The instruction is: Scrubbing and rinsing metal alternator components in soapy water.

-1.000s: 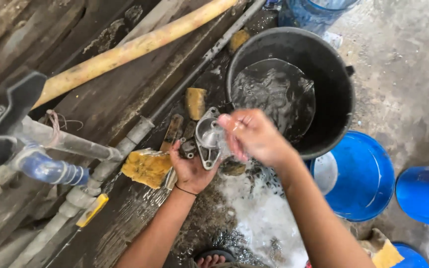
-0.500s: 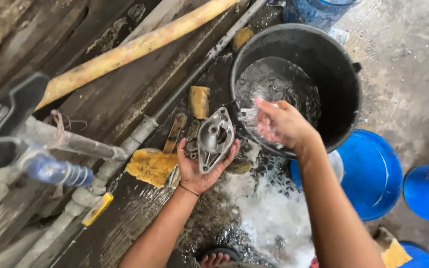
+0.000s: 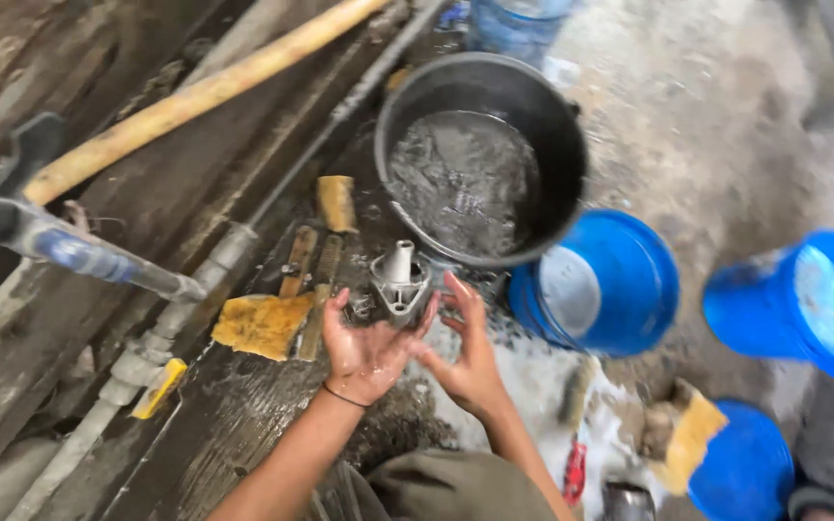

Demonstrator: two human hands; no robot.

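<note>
Head view: 2 wet, open palms, left hand (image 3: pixel 364 347) touching right hand (image 3: pixel 465 352), hold nothing. Just beyond their fingertips stands a grey cast-metal part (image 3: pixel 400 278) with tubular neck, beside a black water-filled bucket (image 3: pixel 542 125).

The tap (image 3: pixel 12 217) at the left is blurred and cut off by the left edge. The clear bottle (image 3: pixel 523 24) at the top is cut off by the frame. The blue tub (image 3: pixel 808 304) runs past the right edge. The small red thing (image 3: pixel 574 473) and the metal can (image 3: pixel 626 502) below are too blurred to tell.
</note>
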